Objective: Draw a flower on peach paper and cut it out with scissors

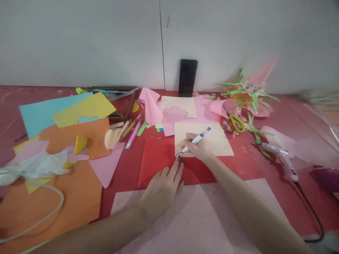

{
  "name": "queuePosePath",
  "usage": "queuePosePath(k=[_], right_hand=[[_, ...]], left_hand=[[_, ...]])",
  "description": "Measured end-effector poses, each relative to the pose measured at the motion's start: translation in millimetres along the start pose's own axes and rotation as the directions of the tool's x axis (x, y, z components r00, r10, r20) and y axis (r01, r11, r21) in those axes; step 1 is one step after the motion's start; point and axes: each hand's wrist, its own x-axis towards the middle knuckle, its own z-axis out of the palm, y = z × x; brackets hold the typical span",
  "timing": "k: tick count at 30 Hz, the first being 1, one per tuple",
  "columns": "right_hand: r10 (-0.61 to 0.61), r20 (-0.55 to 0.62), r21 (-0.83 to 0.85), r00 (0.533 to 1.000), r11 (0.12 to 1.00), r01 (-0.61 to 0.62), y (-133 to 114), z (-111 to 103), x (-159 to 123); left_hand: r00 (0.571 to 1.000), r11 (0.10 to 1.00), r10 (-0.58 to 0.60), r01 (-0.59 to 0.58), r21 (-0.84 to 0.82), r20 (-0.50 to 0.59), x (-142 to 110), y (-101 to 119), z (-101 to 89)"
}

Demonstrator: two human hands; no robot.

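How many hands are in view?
2: the right hand gripping a white marker over the cream sheet; the left hand, fingertips at that sheet's lower-left corner. None looks hidden.

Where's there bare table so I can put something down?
There's bare red table between the glue gun and the big pink sheet, and more just right of the fringed hat. The left is crowded with coloured papers, the middle with the left hand, right hand, pen and cream paper.

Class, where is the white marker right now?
In the head view, the white marker is held in the right hand, its tip near the lower left corner of the nearer cream sheet, beside the left hand.
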Motion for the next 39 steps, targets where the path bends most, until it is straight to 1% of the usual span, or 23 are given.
queuePosePath(k=[4,7,9,12,14,17,21,23,25,27,29,32,34,37,39], right_hand=[[-0.018,-0.016,0.004,1.0,1.0,0.018,4.9,0.5,0.5],[0.001,-0.031,0.038,1.0,0.999,0.0,6.4,1.1,0.8],[0.031,-0.038,0.085,0.999,0.996,-0.028,4.4,0.9,1.3],[0.121,-0.059,0.21,0.991,0.972,-0.106,-2.7,-1.0,2.8],[0.161,-0.056,0.259,0.985,0.955,-0.141,-7.8,-2.8,3.9],[0.139,-0.046,0.21,0.989,0.969,-0.126,-10.7,-5.9,5.2],[0.068,-0.063,0.161,0.996,0.985,-0.057,-3.5,-17.1,7.3],[-0.001,-0.107,0.051,0.994,0.999,0.007,-0.2,-26.9,8.5],[-0.056,-0.17,-0.064,0.984,0.997,0.046,0.0,-37.0,9.4],[-0.05,-0.207,-0.122,0.977,0.992,0.025,-2.6,-44.3,9.7],[-0.011,-0.215,-0.137,0.977,0.99,-0.019,-5.9,-47.0,9.3],[0.032,-0.202,-0.093,0.979,0.994,-0.051,-8.4,-43.6,8.3],[0.029,-0.162,-0.022,0.986,0.999,-0.033,-8.6,-38.1,7.7],[0.002,-0.043,0.075,0.999,0.997,0.001,-9.7,-27.8,7.3],[-0.019,0.029,0.067,0.999,0.998,0.017,-10.7,-21.1,7.2]], left_hand=[[1.0,1.0,0.001,-0.001,0.009,-0.01,0.3,0.0,0.6],[1.0,0.999,0.018,-0.017,0.044,-0.021,0.5,-0.4,0.7],[1.0,0.999,0.015,-0.014,0.047,-0.021,0.4,-0.5,0.0],[1.0,0.999,0.013,-0.012,0.047,-0.013,0.1,-0.3,-0.7],[1.0,0.998,0.02,-0.02,0.06,-0.01,-0.1,0.0,0.1],[1.0,0.998,0.018,-0.017,0.061,-0.012,-0.6,0.0,2.9],[1.0,0.999,0.008,-0.007,0.042,-0.023,-1.5,-0.7,5.5],[1.0,0.999,0.007,-0.006,0.044,-0.028,-1.8,-1.0,5.4],[0.999,0.999,0.007,-0.005,0.05,-0.039,-1.8,-1.2,4.7],[0.999,0.999,-0.001,0.003,0.044,-0.049,-1.5,-1.0,3.7],[0.998,0.999,-0.019,0.021,0.025,-0.054,-1.2,-0.9,2.7],[0.998,0.999,-0.038,0.038,-0.004,-0.056,-0.7,-1.1,2.4],[0.998,0.999,-0.038,0.037,-0.013,-0.054,-0.5,-1.6,2.7],[0.998,1.0,-0.022,0.021,-0.015,-0.056,0.1,-2.4,2.9],[0.998,1.0,-0.011,0.011,-0.002,-0.061,0.6,-2.6,2.4]])
